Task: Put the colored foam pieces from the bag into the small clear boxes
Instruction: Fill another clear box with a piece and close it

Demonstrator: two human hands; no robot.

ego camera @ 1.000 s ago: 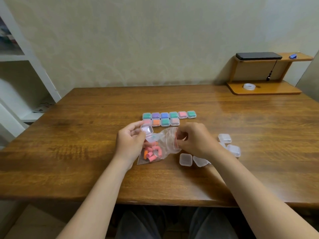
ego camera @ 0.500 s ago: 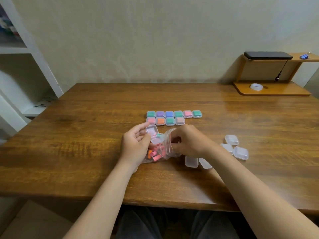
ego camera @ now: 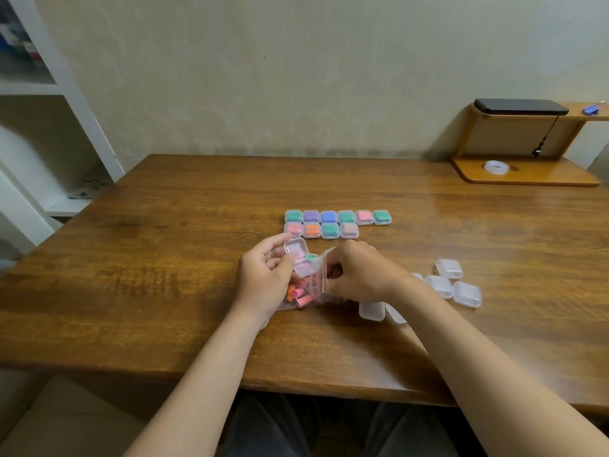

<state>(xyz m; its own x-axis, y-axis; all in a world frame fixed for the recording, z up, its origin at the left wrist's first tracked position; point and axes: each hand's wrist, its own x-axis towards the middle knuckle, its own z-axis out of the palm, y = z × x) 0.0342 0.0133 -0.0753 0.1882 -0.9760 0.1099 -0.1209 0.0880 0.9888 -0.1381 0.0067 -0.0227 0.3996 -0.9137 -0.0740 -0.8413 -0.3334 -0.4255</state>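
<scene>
Pink and orange foam pieces (ego camera: 299, 294) lie inside the clear bag (ego camera: 315, 285), which rests on the wooden table (ego camera: 164, 275) a little below the middle of the frame. The left hand (ego camera: 263, 278) is at the bag's left side, and its fingers are curled around an open clear box (ego camera: 296, 253) with the lid standing up. One green piece (ego camera: 309, 257) shows at the edge of this box, just at the mouth of the bag. The right hand (ego camera: 357, 275) pinches the open edge of the bag with bent fingers.

Just above the hands stand the filled boxes (ego camera: 329, 224) in two rows, six behind and four in front, touching each other. To the right of the hands lie the empty boxes (ego camera: 451, 283), and the right forearm partly hides some of them.

In the upper right a wooden stand (ego camera: 527, 174) carries a tape roll (ego camera: 496, 166) and a black device (ego camera: 520, 107). A white shelf unit (ego camera: 66, 94) is at the upper left.
</scene>
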